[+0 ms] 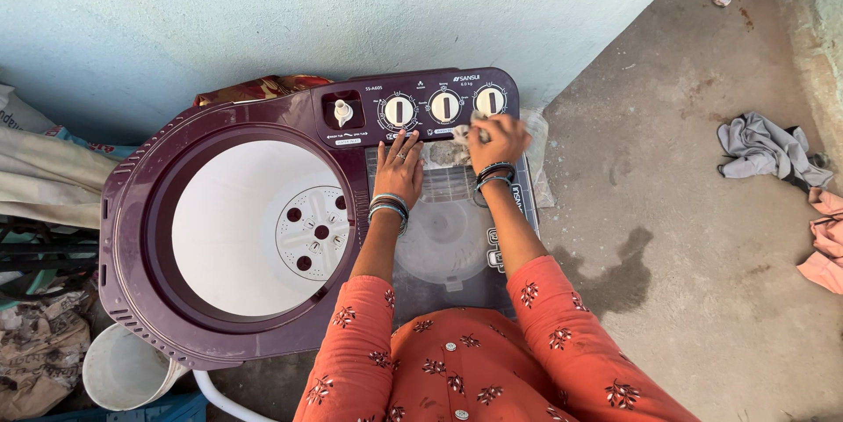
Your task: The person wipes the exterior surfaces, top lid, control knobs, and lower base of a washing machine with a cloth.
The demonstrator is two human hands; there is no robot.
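Note:
A maroon twin-tub washing machine [132,211] stands against a pale wall. Its big white wash tub [228,229] is open and empty, with a round agitator plate [313,233] at its bottom. My left hand [399,167] lies flat, fingers apart, on the clear lid of the smaller tub [443,233], just under the control panel [369,110]. My right hand [496,141] is closed on a small greyish rag [461,134] pressed against the panel below the rightmost of three round dials [489,100]. Both wrists wear bangles.
A white bucket [123,369] and crumpled paper [39,347] lie at the lower left. Sacks and cloth [44,167] pile at the left wall. Grey clothing [768,150] and pink clothing [824,242] lie on the concrete floor at right, near a wet patch [619,264].

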